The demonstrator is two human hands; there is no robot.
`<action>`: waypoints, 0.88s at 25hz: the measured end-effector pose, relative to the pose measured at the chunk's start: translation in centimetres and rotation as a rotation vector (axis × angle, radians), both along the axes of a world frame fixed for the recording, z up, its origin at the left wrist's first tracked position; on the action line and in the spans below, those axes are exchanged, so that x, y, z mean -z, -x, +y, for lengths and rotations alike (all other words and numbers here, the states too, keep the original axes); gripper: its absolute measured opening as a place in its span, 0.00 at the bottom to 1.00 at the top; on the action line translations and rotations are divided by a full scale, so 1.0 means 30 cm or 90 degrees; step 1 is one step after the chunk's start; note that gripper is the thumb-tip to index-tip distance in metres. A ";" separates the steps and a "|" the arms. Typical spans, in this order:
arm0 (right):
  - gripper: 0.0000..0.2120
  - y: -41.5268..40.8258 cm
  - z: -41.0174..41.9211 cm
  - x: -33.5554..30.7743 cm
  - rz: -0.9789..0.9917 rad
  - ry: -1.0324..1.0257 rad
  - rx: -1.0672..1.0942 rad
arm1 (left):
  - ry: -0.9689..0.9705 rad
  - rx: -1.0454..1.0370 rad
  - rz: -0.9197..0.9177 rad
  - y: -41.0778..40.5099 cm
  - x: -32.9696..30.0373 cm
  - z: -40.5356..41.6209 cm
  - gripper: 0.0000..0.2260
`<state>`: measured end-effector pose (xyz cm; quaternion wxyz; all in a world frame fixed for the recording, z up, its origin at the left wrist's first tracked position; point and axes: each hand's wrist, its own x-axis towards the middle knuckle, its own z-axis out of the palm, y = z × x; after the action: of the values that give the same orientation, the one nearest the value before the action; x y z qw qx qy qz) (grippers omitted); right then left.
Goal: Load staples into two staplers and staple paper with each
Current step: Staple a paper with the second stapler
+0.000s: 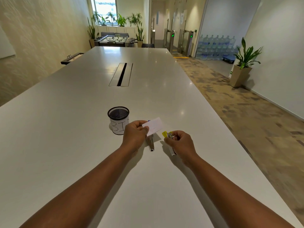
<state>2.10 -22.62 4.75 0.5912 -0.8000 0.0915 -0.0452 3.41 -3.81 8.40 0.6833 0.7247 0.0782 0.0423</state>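
Note:
My left hand [135, 134] pinches a small white slip of paper [153, 125] by its left edge, holding it just above the white table [82, 129]. Below the paper a silver stapler [150, 143] lies on the table, partly hidden by the paper and my hand; a bit of purple shows behind the paper's top edge. My right hand [180, 142] grips a yellow stapler [167, 134], its yellow tip pointing left toward the paper and its metal end sticking out below my palm.
A black mesh cup [118, 120] with a white label reading "BIN" stands just left of my left hand. A cable slot [121, 74] sits mid-table. The table's right edge drops to carpet; a potted plant [243, 63] stands by the wall.

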 end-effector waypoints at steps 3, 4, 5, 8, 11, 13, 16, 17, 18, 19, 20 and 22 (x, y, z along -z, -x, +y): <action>0.12 -0.036 0.005 0.012 -0.048 0.279 0.030 | 0.013 0.000 0.009 -0.016 0.010 0.003 0.11; 0.14 -0.048 0.008 0.014 -0.051 0.342 0.032 | 0.019 0.001 0.010 -0.022 0.013 0.003 0.11; 0.16 -0.062 0.012 0.017 -0.053 0.391 0.032 | 0.023 0.001 0.013 -0.030 0.016 0.005 0.11; 0.19 -0.097 0.013 0.033 -0.045 0.486 0.023 | 0.030 0.003 0.021 -0.049 0.023 0.013 0.10; 0.18 -0.118 0.014 0.037 -0.015 0.531 0.000 | 0.034 0.010 0.024 -0.063 0.025 0.022 0.10; 0.19 -0.122 0.017 0.033 0.009 0.533 -0.007 | 0.032 0.010 0.026 -0.071 0.022 0.024 0.10; 0.20 -0.108 0.017 0.003 -0.013 0.511 0.002 | 0.045 0.014 0.021 -0.067 0.002 0.024 0.10; 0.23 -0.100 0.013 -0.020 -0.053 0.494 -0.011 | 0.052 0.017 0.022 -0.065 -0.011 0.024 0.10; 0.29 -0.093 0.010 -0.051 -0.106 0.453 -0.040 | 0.056 0.021 0.022 -0.061 -0.028 0.024 0.10; 0.32 -0.083 0.010 -0.087 -0.171 0.395 -0.081 | 0.061 0.029 0.018 -0.057 -0.046 0.026 0.11; 0.32 -0.069 0.013 -0.125 -0.237 0.348 -0.122 | 0.068 0.044 0.010 -0.049 -0.067 0.027 0.12; 0.23 -0.047 0.024 -0.183 -0.340 0.317 -0.167 | 0.099 0.074 -0.001 -0.031 -0.109 0.029 0.12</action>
<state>3.51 -21.91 10.22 0.3829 -0.8838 -0.1828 -0.1969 4.35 -2.94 11.68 0.7388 0.6728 0.0386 -0.0026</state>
